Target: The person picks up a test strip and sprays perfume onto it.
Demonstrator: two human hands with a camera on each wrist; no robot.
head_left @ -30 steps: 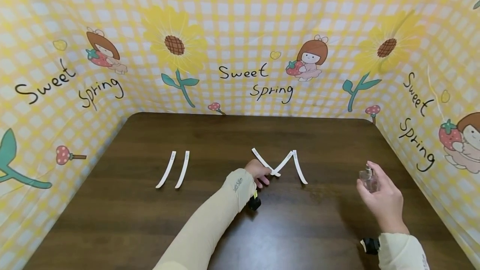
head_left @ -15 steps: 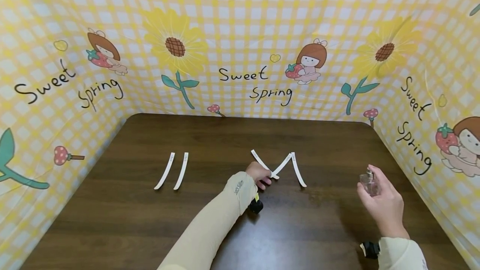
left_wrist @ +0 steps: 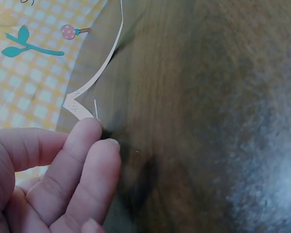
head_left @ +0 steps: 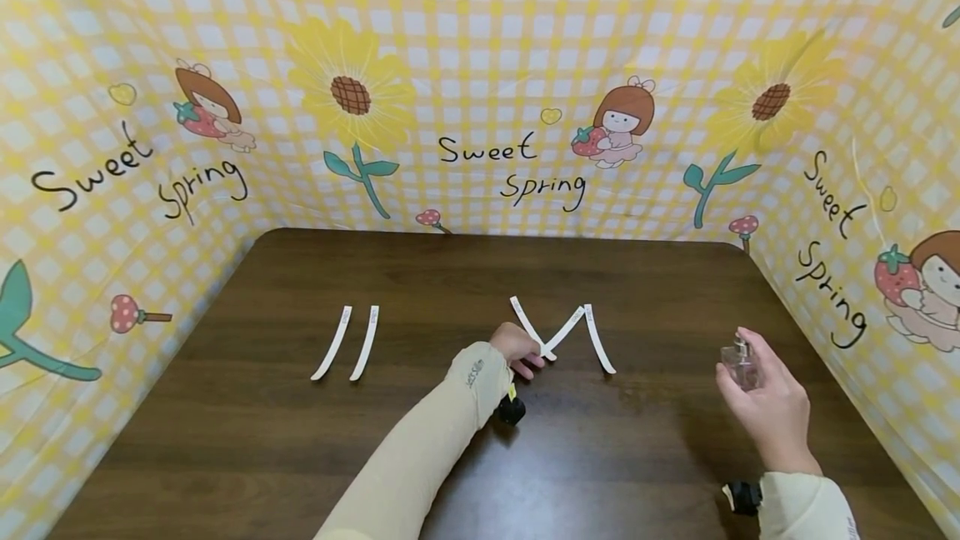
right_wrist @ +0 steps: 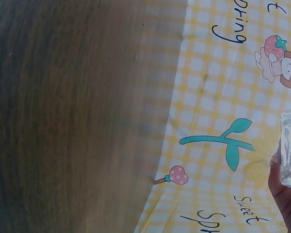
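The left hand (head_left: 519, 347) has its fingertips closed in a pinch at the low point where two white strips meet, over the middle of the table (head_left: 420, 273); the left strip (head_left: 528, 326) and middle strip (head_left: 564, 330) form a V there, and the right strip (head_left: 600, 340) meets the middle one at its top; well to their right, the right hand (head_left: 772, 407) is wrapped around a small glass bottle (head_left: 741, 369), its index finger on the nozzle; two more strips (head_left: 365, 344) lie side by side left of the left sleeve (head_left: 420, 440); a yellow checked cloth (head_left: 465, 48) rises behind.

The white strips are narrow, with faint print near their upper ends; the bottle is clear and upright, with a metallic neck.

The left hand covers part of the V, so whether it grips one strip or both cannot be told; the right hand hides much of the bottle, which the right wrist view cuts off; the strips' print is too small to read.
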